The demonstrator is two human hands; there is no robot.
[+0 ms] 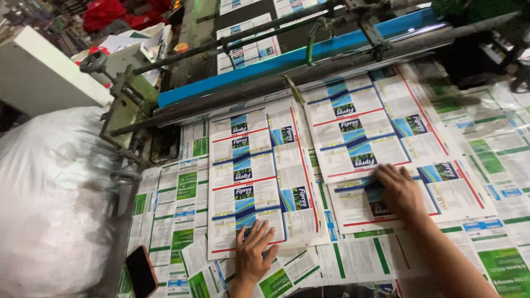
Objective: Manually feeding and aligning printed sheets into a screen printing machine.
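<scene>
left hand (255, 251) flat, fingers spread, on glossy blue-and-white printed sheet (259, 176), frame centre | right hand (398, 193) flat on matching right sheet (386, 132)

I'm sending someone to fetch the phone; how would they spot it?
Start at the big white sack on the left. Along its lower right edge, on the green-printed sheets, lies a dark rectangular phone with a red-orange rim, left of the left hand. It's the only unprinted item there.

Hands: two, a left hand (255, 251) and a right hand (398, 192). Blue-and-white printed sheets: two stacks, a left stack (259, 176) and a right stack (375, 138). Phone (141, 271): one. White sack (52, 198): one. Blue bar (309, 55): one. Handwheel (94, 62): one.
</scene>
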